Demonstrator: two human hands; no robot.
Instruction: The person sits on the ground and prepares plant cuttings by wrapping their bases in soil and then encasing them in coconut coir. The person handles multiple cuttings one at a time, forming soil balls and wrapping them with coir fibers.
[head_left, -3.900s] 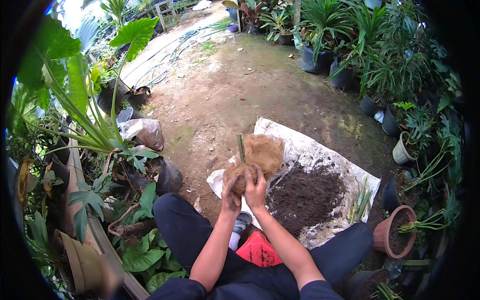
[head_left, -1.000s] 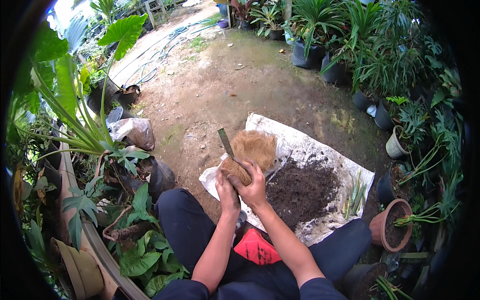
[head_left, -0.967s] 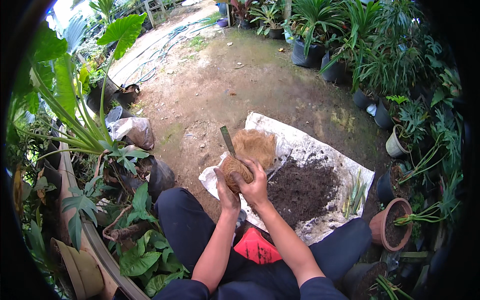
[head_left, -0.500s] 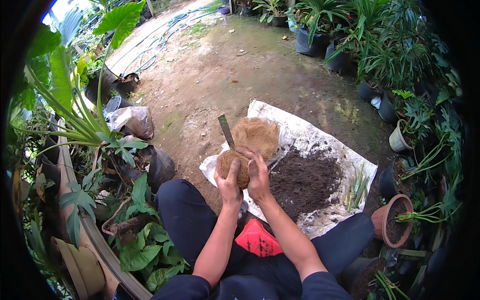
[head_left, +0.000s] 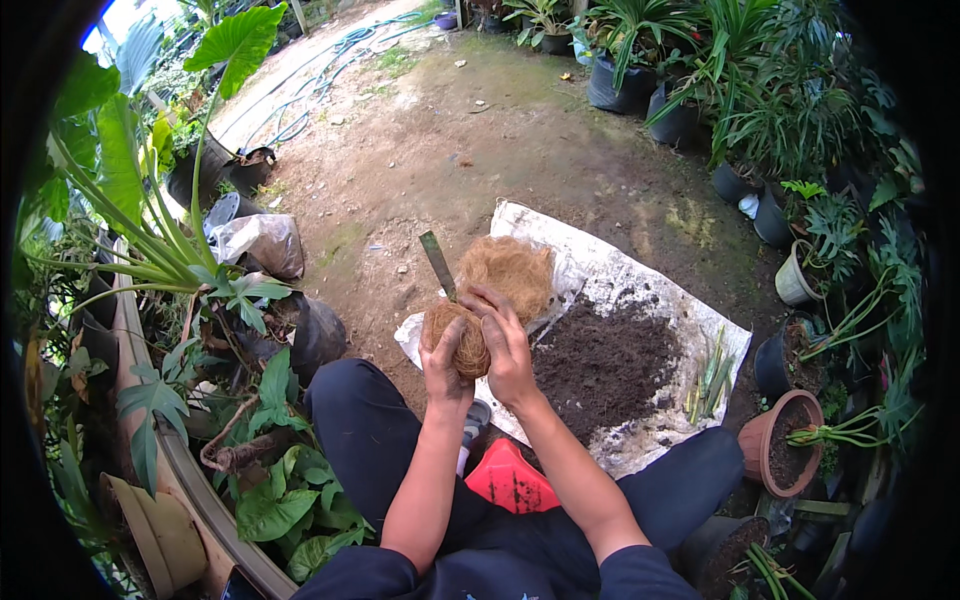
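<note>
Between my hands is a ball of brown coconut fibre (head_left: 468, 350), held up in front of my knees. A flat dark green leaf cutting (head_left: 437, 264) stands out of its top, tilted to the left. My left hand (head_left: 446, 372) cups the ball's left and lower side, thumb up along it. My right hand (head_left: 507, 350) wraps its right side, with fingers reaching over the top near the leaf's base. Dark soil marks the fingers. Just beyond lies a heap of loose coconut fibre (head_left: 510, 272) on a white sack (head_left: 570, 238). What is inside the ball is hidden.
Dark soil (head_left: 605, 360) is spread on the sack, with several green leaf cuttings (head_left: 712, 375) at its right. A red plastic piece (head_left: 512, 482) flecked with soil sits between my legs. Potted plants line both sides, including a terracotta-coloured pot (head_left: 780, 445). A hose (head_left: 300, 100) lies far off.
Both hands and the fibre ball have shifted slightly left. My right fingers have moved further over the ball's top, and the leaf cutting leans a little more to the left.
</note>
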